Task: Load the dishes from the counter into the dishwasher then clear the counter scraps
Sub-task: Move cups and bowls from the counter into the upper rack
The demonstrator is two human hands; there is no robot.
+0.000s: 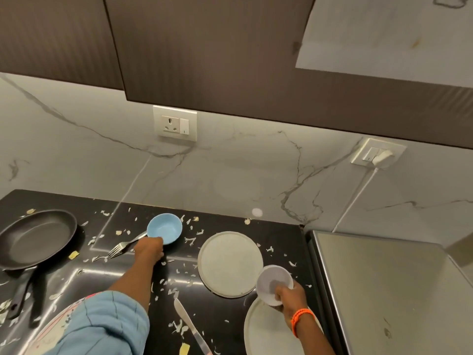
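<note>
no legible text (anywhere in view)

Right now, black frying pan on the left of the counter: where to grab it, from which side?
Take the frying pan by its long handle, coming from the near counter edge. The handle points toward the person and lies clear of the fork. The pan sits flat and upright, so the low sloped rim probably offers a poorer hold.

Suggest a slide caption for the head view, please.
Left hand grasps blue bowl; right hand holds white bowl.
</note>
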